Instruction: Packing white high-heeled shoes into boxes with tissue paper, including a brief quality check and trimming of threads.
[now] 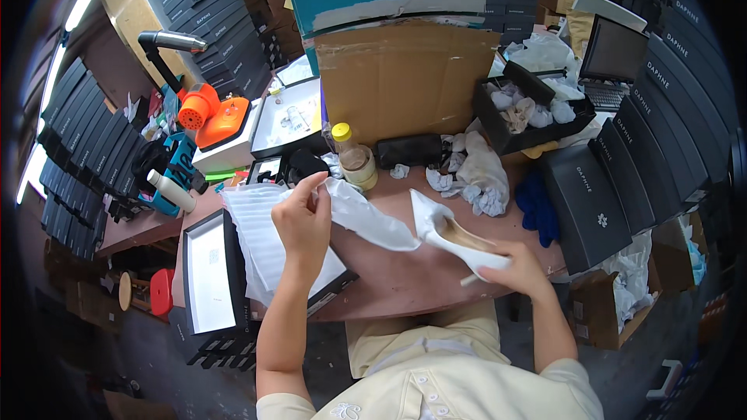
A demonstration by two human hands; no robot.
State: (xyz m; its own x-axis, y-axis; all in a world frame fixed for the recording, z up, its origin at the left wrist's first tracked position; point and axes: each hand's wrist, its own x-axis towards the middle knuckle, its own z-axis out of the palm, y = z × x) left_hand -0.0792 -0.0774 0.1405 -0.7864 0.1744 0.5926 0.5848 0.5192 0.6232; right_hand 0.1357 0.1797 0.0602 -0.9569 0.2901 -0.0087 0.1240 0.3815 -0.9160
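My right hand (520,266) grips a white pointed high-heeled shoe (464,247) by its heel end, the toe aimed up and to the left over the table. The slim heel sticks out below my fingers. My left hand (303,222) is raised and pinches one end of a strip of white wrapping paper (369,219). That strip hangs slantwise to the right, its lower end close to the shoe. Beneath my left hand, ribbed white packing sheets (261,225) lie over a dark shoe box. Left of them is an open box part with a white inside (212,274).
Crumpled white paper and cloth (484,179), a yellow-capped bottle (354,157) and a black box of paper wads (537,113) stand behind. Dark shoe boxes (585,202) are stacked at right. An orange-based hot-air tool (206,109) stands at left. A cardboard panel (405,82) rises at the back.
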